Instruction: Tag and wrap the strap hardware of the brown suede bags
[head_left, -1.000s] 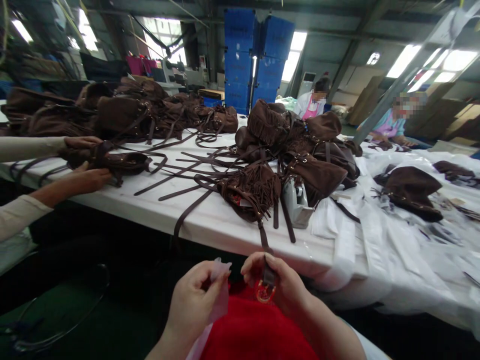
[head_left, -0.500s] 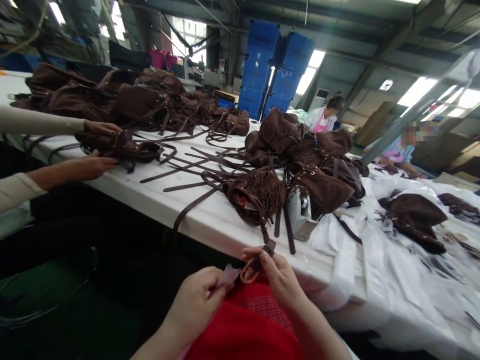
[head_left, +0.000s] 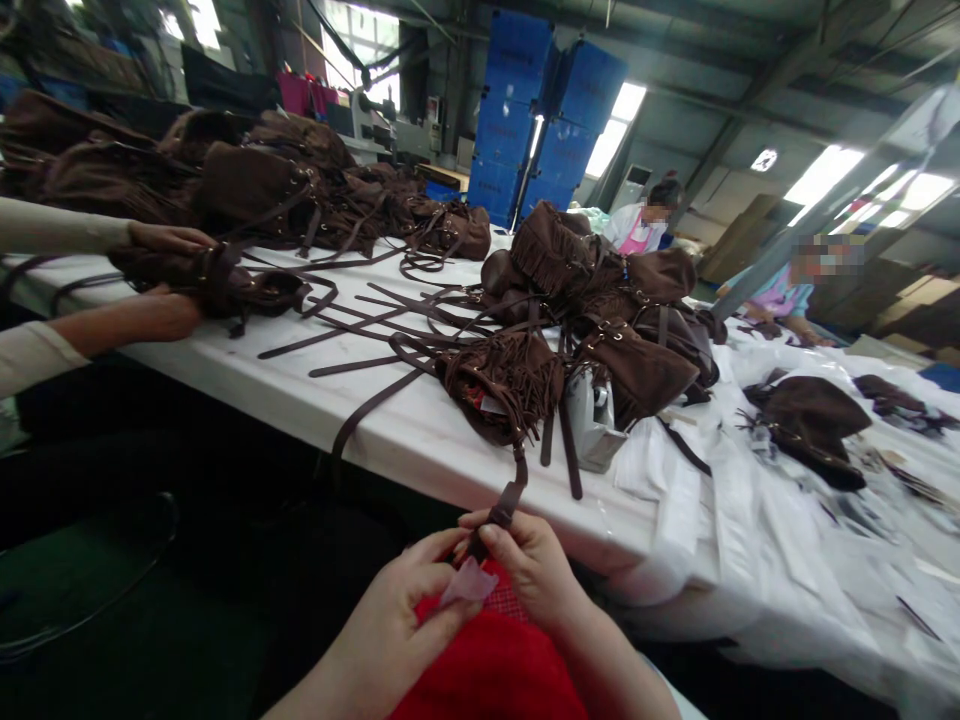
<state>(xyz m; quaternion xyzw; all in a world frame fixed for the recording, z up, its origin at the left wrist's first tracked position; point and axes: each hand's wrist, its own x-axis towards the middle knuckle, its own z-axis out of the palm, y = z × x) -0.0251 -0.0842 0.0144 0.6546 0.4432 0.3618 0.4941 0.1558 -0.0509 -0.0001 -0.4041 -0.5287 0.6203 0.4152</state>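
My right hand (head_left: 529,562) pinches the end of a brown strap (head_left: 507,497) that hangs down from a fringed brown suede bag (head_left: 504,383) on the white table (head_left: 420,440). The strap's buckle is hidden behind my fingers. My left hand (head_left: 405,625) is closed on a small piece of pale translucent film (head_left: 466,582), held right against the strap end. Both hands meet just below the table's front edge, above a red cloth (head_left: 491,675) on my lap.
Heaps of brown suede bags (head_left: 247,185) and loose straps (head_left: 375,330) cover the table. A co-worker's hands (head_left: 161,275) at left hold a bag. White plastic sheets (head_left: 750,500) lie at right. Two more people sit at the far right, with blue crates (head_left: 525,110) behind.
My hands have come together: the film now touches the strap end and the orange buckle is covered by my fingers. The view shifted slightly.
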